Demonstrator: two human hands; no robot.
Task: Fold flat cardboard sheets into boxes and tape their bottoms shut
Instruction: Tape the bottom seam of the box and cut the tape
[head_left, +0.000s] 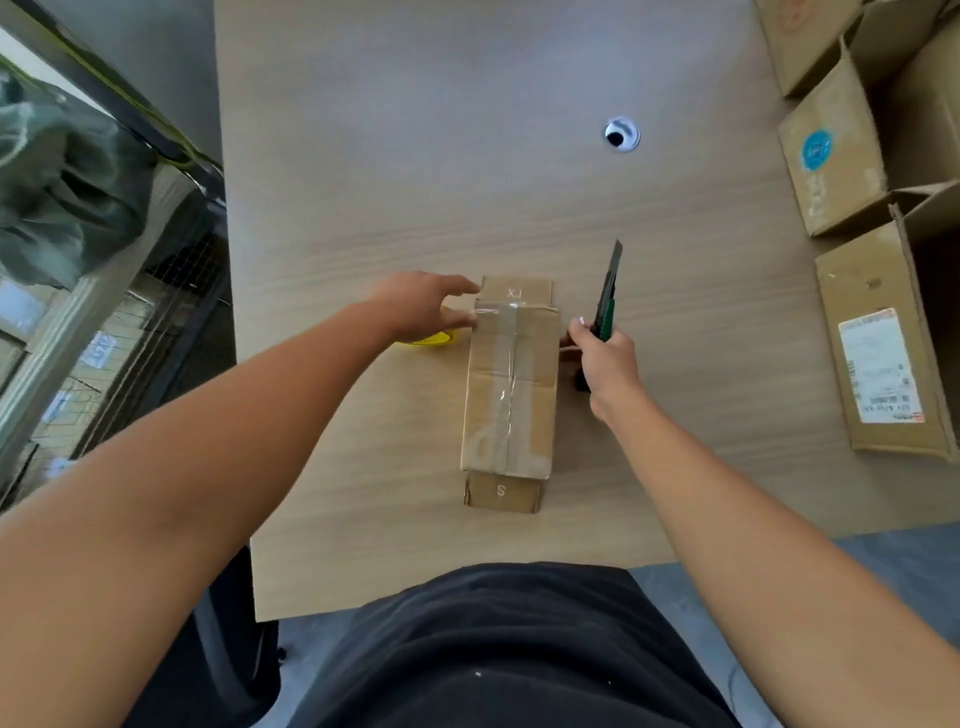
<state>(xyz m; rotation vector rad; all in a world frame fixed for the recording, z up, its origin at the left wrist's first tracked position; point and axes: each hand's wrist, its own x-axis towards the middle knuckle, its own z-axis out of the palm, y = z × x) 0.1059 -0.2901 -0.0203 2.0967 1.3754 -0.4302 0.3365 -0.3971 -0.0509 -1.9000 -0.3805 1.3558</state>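
A small brown cardboard box (511, 384) stands bottom-up on the wooden table (415, 182), with clear tape running along its centre seam and flaps sticking out at the near and far ends. My left hand (423, 306) lies over a yellow-cored tape roll (434, 338) at the box's far left corner, and a strip of tape stretches from there onto the box. How its fingers sit on the roll is hidden. My right hand (605, 361) grips a green utility knife (608, 291) just right of the box, blade pointing away from me.
Several cardboard boxes (878, 332) are stacked along the right edge of the table. A cable grommet (621, 134) sits in the tabletop at the far right. A wire-mesh rack (104, 312) with a dark bag stands to the left.
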